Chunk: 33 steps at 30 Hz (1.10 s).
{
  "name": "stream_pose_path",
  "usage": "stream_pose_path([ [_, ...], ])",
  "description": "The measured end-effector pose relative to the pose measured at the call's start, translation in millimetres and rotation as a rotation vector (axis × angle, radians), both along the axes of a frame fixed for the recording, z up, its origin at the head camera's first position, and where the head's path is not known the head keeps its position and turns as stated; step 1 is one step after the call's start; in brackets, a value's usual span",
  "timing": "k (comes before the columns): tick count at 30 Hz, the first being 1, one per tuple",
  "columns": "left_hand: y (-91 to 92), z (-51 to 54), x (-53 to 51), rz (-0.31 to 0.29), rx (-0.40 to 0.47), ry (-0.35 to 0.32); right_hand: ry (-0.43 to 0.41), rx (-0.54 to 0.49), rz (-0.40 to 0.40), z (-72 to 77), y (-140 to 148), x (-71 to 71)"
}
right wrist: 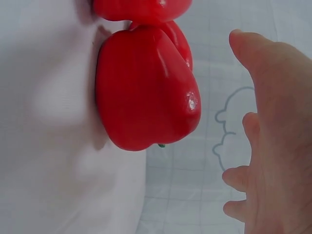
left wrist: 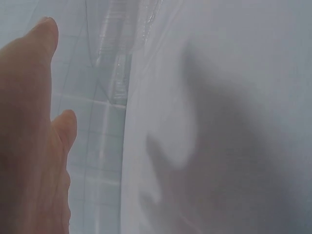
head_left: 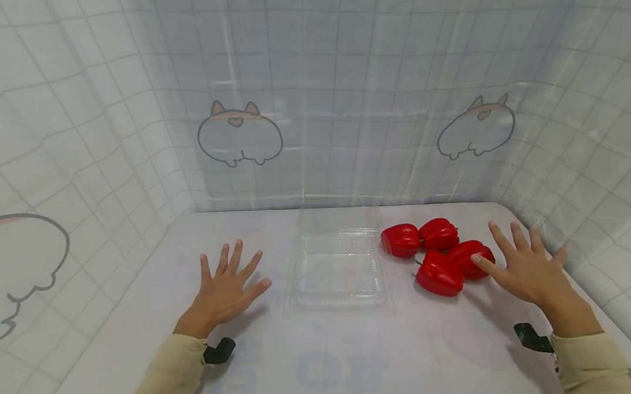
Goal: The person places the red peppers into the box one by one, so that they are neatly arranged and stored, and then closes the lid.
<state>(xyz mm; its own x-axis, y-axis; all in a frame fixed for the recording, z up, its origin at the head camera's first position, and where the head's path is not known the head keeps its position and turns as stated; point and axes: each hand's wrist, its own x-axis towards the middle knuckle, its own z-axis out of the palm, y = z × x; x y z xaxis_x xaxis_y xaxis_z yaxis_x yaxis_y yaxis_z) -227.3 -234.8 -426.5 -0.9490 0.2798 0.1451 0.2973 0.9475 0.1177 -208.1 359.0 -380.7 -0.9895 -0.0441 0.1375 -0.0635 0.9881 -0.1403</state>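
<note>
Hands spread wide, empty, flank a clear rectangular plastic box, glossy red bell peppers right of it, nearer the right hand.

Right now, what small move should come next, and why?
Probably lower the right hand onto the nearest pepper: that hand hovers close by, spread and holding nothing, and the tray has no pepper in it.

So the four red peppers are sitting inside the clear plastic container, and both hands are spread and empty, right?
Not quite: the head view shows the four red peppers on the table, right of the clear plastic container, not inside it. The left hand and right hand are spread and empty.
</note>
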Motion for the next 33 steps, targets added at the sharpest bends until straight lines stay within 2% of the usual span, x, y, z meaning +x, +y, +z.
stream_pose_path([
  [5, 1.8, -4.6, 1.9, -0.010, 0.000, 0.022, -0.004, 0.002, 0.001, -1.9, -2, 1.7],
  [15, 10.6, -3.7, 8.2, -0.018, -0.001, 0.039, 0.028, 0.017, 0.017, -4.1, -8, 5.1],
  [20, 15.6, -2.8, 11.0, -0.045, 0.008, 0.058, 0.029, 0.001, 0.022, -4.3, -13, 7.0],
  [26, 21.9, -1.3, 13.1, -0.068, 0.043, 0.099, 0.036, -0.025, 0.022, -4.5, -19, 9.6],
  [33, 32.8, 2.5, 12.6, -0.078, 0.095, 0.082, 0.077, -0.025, 0.024, -7.1, -23, 11.8],
])
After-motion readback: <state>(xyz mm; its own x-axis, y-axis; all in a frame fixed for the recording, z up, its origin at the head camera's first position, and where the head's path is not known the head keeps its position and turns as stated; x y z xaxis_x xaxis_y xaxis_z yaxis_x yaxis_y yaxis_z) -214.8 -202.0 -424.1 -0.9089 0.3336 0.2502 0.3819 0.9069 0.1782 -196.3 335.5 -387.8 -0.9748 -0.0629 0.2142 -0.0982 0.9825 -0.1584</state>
